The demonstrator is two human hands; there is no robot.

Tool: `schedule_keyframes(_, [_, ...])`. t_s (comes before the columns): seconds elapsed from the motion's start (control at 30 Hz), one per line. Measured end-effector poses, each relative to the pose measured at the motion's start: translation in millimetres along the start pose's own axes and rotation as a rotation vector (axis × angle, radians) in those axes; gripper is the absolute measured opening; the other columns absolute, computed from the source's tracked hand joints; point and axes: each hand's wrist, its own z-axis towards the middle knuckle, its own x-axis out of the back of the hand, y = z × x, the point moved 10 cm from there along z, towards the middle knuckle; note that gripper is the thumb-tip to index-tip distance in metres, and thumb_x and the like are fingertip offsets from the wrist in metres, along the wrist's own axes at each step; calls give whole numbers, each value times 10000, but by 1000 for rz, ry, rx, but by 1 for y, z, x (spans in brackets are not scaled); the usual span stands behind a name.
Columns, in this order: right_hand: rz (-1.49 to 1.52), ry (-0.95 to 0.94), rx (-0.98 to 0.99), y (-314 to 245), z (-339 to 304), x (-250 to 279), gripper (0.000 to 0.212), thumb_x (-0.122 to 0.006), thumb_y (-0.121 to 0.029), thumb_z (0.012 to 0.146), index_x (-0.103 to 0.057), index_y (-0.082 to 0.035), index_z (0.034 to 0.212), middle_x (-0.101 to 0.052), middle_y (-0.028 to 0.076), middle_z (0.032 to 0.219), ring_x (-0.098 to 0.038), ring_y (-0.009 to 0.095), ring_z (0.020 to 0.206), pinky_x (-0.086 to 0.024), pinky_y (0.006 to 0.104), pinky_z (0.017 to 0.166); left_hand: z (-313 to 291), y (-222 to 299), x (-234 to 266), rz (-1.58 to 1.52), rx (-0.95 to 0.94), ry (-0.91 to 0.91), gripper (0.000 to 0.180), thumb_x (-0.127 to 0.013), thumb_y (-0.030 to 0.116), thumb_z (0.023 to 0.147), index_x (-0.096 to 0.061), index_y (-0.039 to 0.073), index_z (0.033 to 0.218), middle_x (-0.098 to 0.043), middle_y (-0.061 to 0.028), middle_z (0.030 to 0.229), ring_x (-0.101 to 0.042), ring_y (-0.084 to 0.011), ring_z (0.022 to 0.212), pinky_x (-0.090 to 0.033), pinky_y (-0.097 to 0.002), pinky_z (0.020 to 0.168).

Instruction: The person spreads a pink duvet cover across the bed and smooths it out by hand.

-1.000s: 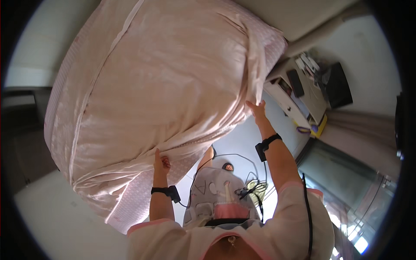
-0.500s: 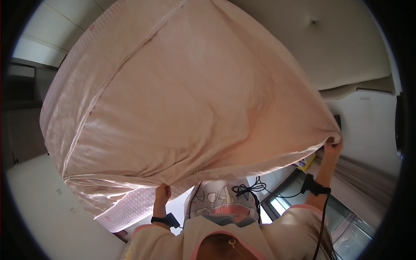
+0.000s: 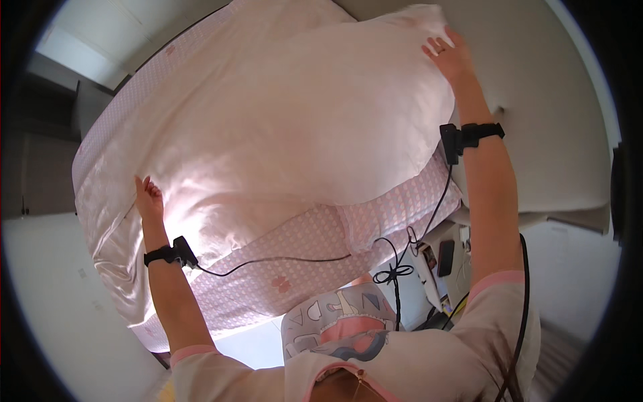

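A pale pink quilt [image 3: 295, 114] billows over the bed, its near edge lying in a curve across the mattress. My left hand [image 3: 151, 197] is at the quilt's left part, fingers apart and loosely bent, gripping nothing that I can see. Stretched far forward, my right hand [image 3: 452, 57] is beside the quilt's far right corner with its fingers spread. Whether its fingertips still touch the fabric is hard to tell. Beneath the quilt shows a pink patterned bed sheet [image 3: 295, 268], and a matching pillow [image 3: 395, 208] is partly covered by it.
A beige padded headboard [image 3: 536, 161] stands along the right. Black cables [image 3: 395, 271] run from the wrist straps and hang in a looped bundle before me. A phone [image 3: 445, 258] lies beside the bed at the right. A dark cabinet [image 3: 40, 167] is at the left.
Both hands have moved forward and away from me, and their grip on the quilt's edge has opened. The raised quilt has come down over the bed, exposing the sheet and pillow.
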Motion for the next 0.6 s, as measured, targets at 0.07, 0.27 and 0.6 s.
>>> schedule_keyframes(0.07, [-526, -108, 45, 34, -6, -30, 441, -536, -208, 706, -379, -71, 1094, -433, 107, 1050, -432, 177, 916, -345, 376, 753, -15, -5, -10, 92, -12, -32, 272, -527, 280, 747, -494, 13, 713, -409, 11, 509, -368, -44, 424, -312, -151, 395])
schedule_keyframes(0.27, [-1295, 267, 256, 76, -28, 137, 489, -648, -288, 588, -458, 12, 925, -471, 99, 891, -444, 173, 807, -362, 288, 705, -104, -201, 94, 324, 412, 167, 369, -501, 373, 740, -478, 31, 600, -339, -2, 433, -332, -91, 359, -271, -204, 329])
schedule_keyframes(0.6, [-1471, 460, -73, 115, -22, 217, 377, -595, -345, 603, -484, -14, 746, -514, 86, 668, -455, 208, 543, -355, 350, 486, -142, -351, 94, 33, 657, 353, 362, -605, 393, 633, -459, 67, 683, -407, 9, 487, -347, -73, 367, -285, -182, 325])
